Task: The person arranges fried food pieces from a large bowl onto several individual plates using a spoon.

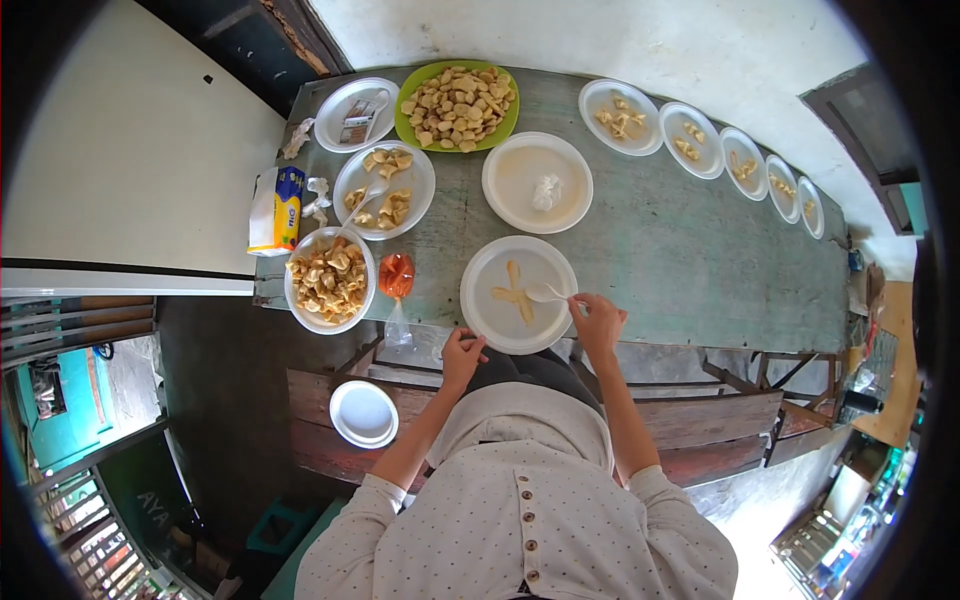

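In front of me a white foam plate [478,300] lies near the table's front edge. Pale yellow strips of food [519,291] form a rough cross on it. My right hand [598,325] is closed around the handle of a white plastic spoon [546,292], whose head is over the plate beside the strips. At the plate's lower left rim, my left hand [463,358] has its fingers curled and appears to grip the edge. Just behind sits another white plate [515,205] with a crumpled white tissue [547,192].
A green dish [402,128] of food chunks and plates of dumpling-like pieces [393,208] and browned pieces [328,280] stand left, near a bag of red sauce [397,275] and a tissue box [277,212]. Several plates [595,95] line the wall. A bowl [364,413] rests on the bench.
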### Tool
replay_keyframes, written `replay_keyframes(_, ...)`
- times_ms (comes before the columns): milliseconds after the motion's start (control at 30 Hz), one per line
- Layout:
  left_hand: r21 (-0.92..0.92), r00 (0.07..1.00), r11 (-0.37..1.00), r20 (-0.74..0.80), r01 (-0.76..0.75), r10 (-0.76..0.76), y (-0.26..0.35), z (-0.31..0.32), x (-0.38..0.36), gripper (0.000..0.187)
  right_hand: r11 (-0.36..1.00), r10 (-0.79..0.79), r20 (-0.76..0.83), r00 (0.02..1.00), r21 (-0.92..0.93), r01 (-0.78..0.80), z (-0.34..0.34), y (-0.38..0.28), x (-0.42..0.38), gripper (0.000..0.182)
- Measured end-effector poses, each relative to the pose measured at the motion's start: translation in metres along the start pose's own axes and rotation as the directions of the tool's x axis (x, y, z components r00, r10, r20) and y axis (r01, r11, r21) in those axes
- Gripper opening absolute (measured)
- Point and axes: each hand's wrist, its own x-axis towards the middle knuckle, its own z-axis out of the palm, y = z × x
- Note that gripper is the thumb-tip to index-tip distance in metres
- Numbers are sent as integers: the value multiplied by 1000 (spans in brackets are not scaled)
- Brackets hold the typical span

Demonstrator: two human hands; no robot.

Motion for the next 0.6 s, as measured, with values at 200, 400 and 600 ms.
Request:
replay_keyframes(200,18,999,999,-2,-32,32,1,2,-1,24,994,-104,57,993,19,104,11,-28,-4,16)
replay_keyframes(400,-8,1000,1000,-21,-17,16,8,4,-7,18,997,-54,-23,998,-53,53,2,7,-3,15)
replay_keyframes(600,61,983,998,181,24,-34,-1,5,-10,22,996,64,-32,997,-56,-66,-18,5,-4,15)
